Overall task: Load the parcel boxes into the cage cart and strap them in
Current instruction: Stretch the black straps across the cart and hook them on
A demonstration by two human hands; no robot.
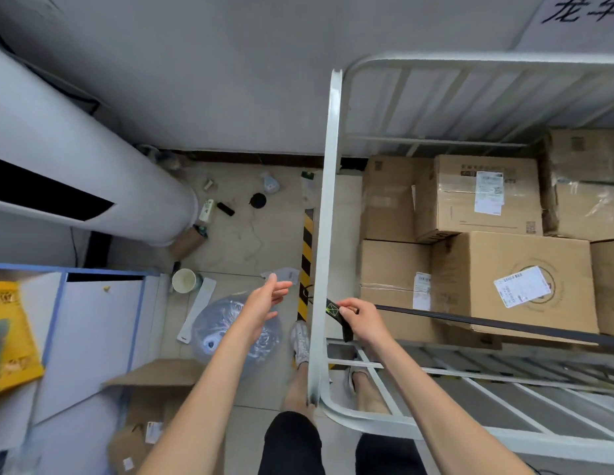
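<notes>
Pinching black strap [487,322], right hand [358,318]; boxes [515,279] stacked inside.

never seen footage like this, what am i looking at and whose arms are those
There is no machine here. One camera sits on a person's head and looks down, so the two bare arms at the bottom are that person's own. On the right stands a white metal cage cart with brown parcel boxes stacked inside. The right hand pinches the end of a black strap, which runs in front of the boxes toward the picture's right edge. The left hand is open and holds nothing. On the floor at left lie a paper cup and a clear plastic bag.
</notes>
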